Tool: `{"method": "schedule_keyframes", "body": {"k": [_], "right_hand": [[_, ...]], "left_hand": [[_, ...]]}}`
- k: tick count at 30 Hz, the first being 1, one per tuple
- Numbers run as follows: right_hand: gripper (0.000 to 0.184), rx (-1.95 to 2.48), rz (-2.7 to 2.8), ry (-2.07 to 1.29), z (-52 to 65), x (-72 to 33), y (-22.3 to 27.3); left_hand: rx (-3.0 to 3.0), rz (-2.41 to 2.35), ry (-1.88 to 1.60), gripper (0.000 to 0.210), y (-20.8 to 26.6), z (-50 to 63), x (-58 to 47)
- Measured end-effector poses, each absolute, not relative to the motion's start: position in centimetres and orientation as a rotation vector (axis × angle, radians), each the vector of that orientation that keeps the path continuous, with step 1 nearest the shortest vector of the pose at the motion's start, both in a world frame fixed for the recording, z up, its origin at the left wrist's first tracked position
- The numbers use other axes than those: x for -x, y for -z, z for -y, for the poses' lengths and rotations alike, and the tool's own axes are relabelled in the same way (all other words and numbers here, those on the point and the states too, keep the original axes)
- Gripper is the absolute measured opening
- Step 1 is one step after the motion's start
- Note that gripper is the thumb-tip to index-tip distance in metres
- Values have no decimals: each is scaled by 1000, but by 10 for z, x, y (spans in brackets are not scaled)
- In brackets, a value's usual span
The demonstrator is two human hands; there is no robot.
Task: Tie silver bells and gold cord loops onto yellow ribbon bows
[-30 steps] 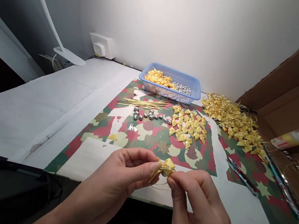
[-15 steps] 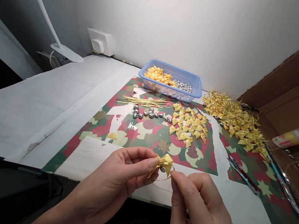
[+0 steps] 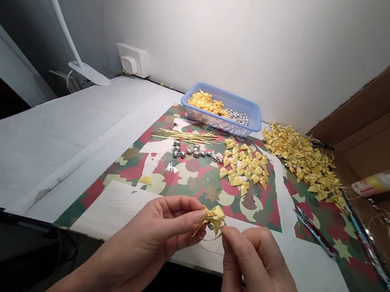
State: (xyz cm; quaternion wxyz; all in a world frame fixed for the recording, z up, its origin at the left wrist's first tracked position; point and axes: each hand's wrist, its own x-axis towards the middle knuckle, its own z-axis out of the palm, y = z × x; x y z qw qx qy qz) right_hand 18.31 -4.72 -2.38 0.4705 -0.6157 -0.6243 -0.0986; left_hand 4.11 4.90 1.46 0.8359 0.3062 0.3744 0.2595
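1. Apparently for steadiness, the left hand (image 3: 163, 225) pinches a yellow bow (image 3: 218, 212) above the worktop (image 3: 113, 111).
2. The right hand (image 3: 261, 260) pinches thin cord (image 3: 209, 240), likely for control.
3. Loose bows (image 3: 246, 165) lie spread, seemingly for easy picking.

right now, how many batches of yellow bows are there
3, besides the bow in the left hand: a pile in the blue basket, a spread on the patterned mat in front, and a heap at the right by the cardboard. Bows underneath may be hidden.
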Motion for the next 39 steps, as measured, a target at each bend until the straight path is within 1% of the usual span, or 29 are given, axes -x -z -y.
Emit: {"method": "schedule_keyframes", "body": {"k": [4,12,27,31,36,39], "right_hand": [[19,1541,1494,192,46,-181,26],[22,1527,1490,126,47,-182,32],[21,1522,1445,34,51,-189,32],[22,1500,1397,51,50,-188,36],[19,1496,1403,74,49,-192,38],[22,1477,1429,83,49,-195,38]], "left_hand": [[-648,-791,-521,8,-15,-50,-41],[-657,-776,-522,7,-14,-49,-42],[-806,-844,-552,12,-9,-43,-45],[-819,-835,-554,10,-8,-44,-46],[-820,-817,-557,10,-5,-43,-46],[-812,-804,-559,9,-6,-43,-46]]}}
